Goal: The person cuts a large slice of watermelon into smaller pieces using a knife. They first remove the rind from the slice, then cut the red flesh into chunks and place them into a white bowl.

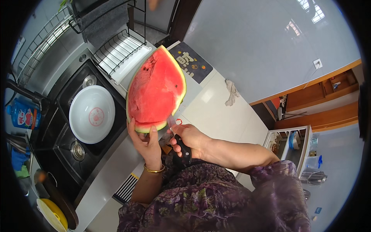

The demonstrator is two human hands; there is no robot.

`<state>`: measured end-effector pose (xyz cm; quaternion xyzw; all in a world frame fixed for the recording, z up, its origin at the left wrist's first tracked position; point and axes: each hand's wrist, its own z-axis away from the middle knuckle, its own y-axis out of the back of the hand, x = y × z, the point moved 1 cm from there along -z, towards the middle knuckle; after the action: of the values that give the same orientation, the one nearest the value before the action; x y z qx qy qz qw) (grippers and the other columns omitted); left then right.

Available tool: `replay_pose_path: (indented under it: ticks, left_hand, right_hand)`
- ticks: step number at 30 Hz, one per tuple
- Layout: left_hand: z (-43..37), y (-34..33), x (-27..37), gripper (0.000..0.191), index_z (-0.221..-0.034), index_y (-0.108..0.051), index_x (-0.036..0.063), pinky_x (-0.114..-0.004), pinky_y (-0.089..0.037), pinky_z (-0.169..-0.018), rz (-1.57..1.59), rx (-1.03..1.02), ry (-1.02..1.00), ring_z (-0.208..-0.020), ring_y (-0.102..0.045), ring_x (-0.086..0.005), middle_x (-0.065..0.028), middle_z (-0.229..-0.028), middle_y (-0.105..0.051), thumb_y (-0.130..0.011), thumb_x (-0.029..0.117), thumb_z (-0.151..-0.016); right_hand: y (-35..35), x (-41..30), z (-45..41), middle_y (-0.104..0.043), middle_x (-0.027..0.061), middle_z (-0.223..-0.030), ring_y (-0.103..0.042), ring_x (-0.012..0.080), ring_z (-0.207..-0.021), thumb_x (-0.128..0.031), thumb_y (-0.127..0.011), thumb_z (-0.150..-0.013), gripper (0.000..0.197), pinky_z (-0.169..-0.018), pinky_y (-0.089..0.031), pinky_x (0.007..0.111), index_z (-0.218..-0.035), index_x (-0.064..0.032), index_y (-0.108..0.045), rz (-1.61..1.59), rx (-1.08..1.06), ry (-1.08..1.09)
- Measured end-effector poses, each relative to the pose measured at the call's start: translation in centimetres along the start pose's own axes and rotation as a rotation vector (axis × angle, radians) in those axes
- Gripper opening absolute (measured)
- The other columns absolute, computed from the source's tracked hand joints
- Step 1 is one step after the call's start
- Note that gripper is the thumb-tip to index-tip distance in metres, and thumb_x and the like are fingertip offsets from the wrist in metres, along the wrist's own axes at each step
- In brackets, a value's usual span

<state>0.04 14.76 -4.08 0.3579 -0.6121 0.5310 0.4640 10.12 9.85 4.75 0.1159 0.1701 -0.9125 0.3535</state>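
Observation:
A large wedge of red watermelon (158,90), its cut flesh facing up, lies by the counter's edge to the right of the sink. My left hand (146,145), with a gold bangle on the wrist, grips the near end of the wedge, thumb and fingers at the rind. In my right hand (189,137) is a kitchen knife (183,148) with a black riveted handle. Its blade touches the near right side of the melon, and part of the blade is hidden there. A thin slit runs across the flesh close to the near rind.
A white basin (89,116) sits in the black double sink (65,101). A black wire dish rack (121,55) stands behind it. At the left are a blue detergent bottle (26,114) and a yellow bowl-shaped item (55,216). A grey cloth (231,92) lies on the floor.

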Motion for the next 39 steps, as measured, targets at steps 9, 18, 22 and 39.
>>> replay_pose_path:
  ticks: [9, 18, 22, 39]
  left_hand:
    - [-3.6, 3.0, -0.3, 0.057, -0.129, -0.030, -0.0010, -0.030, -0.034, -0.095, -0.007, -0.049, -0.009, -0.111, -0.044, -0.0185, -0.0120, -0.125, -0.042, -0.054, -0.002, -0.077]
    - [-10.5, 5.2, 1.4, 0.063, -0.131, -0.030, -0.0011, -0.031, -0.035, -0.095, 0.028, -0.324, 0.095, -0.113, -0.044, -0.0191, -0.0105, -0.123, -0.044, -0.057, -0.001, -0.074]
    - [-13.3, 4.2, 1.8, 0.046, -0.127, -0.039, 0.0032, -0.026, -0.044, -0.083, 0.007, -0.239, 0.226, -0.099, -0.053, -0.0151, -0.0059, -0.113, -0.052, -0.053, 0.004, -0.083]
    - [-18.6, -3.2, 5.9, 0.044, -0.122, -0.045, -0.0031, -0.029, -0.036, -0.093, -0.597, 0.004, 0.108, -0.113, -0.045, -0.0220, -0.0148, -0.121, -0.049, -0.059, 0.013, -0.083]
  right_hand:
    - [5.8, -1.2, 3.3, -0.046, 0.0011, -0.055, -0.042, 0.0075, -0.035, -0.030, -0.041, -0.093, 0.030, -0.030, -0.033, 0.021, -0.107, -0.0055, -0.051, 0.408, -0.156, 0.039]
    - [17.7, -9.8, 10.6, -0.052, 0.0035, -0.056, -0.048, 0.0085, -0.040, -0.020, -0.046, -0.091, 0.026, -0.038, -0.040, 0.021, -0.105, 0.0017, -0.051, 0.776, -0.105, 0.617]
    - [18.6, -15.9, 6.5, -0.053, 0.0025, -0.065, -0.049, 0.0072, -0.050, -0.017, -0.046, -0.091, 0.024, -0.048, -0.042, 0.021, -0.108, -0.0014, -0.051, 1.080, 0.072, 0.770]
    - [9.4, -28.7, -10.5, -0.061, 0.0164, -0.085, -0.058, 0.0333, -0.078, -0.015, -0.050, -0.086, 0.027, -0.067, -0.045, 0.038, -0.109, -0.0026, -0.051, 1.613, -0.483, 1.329]
